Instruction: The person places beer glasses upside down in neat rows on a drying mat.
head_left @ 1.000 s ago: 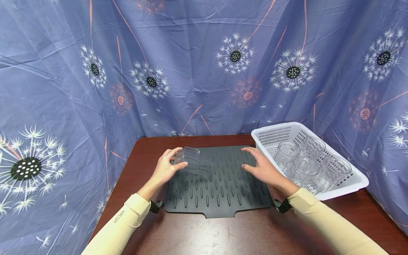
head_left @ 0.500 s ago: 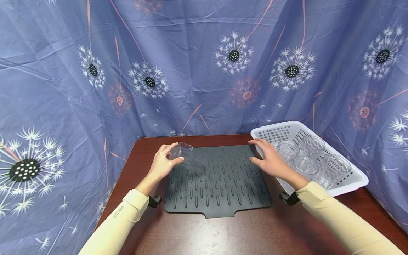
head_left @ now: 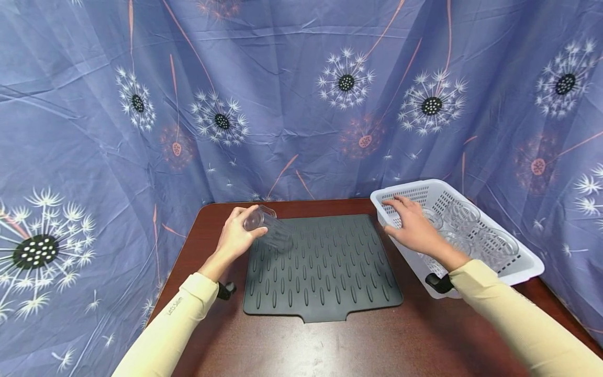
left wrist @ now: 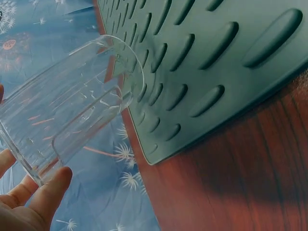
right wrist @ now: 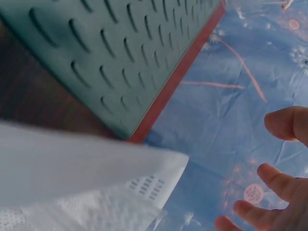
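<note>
My left hand (head_left: pixel 234 235) grips a clear mug (head_left: pixel 278 234) by its base, thumb on one side and fingers on the other. The mug tilts, with its open end pointing down and right over the left back part of a dark ridged drying mat (head_left: pixel 325 272). In the left wrist view the mug's handle (left wrist: pixel 86 120) runs along its lower side. My right hand (head_left: pixel 414 228) hovers over the left side of a white slotted basket (head_left: pixel 529 269), fingers spread and holding nothing. Several clear mugs (head_left: pixel 497 243) stand in that basket, partly hidden by this hand.
The mat lies on a reddish-brown wooden table (head_left: pixel 301 348), its front tab toward me. The basket stands at the table's right, just beside the mat. A blue dandelion-print curtain (head_left: pixel 292 104) hangs behind the table and at both sides.
My left hand has moved left and slightly back with the mug, tilting it more steeply downward. My right hand has moved right, from above the mat to over the basket.
</note>
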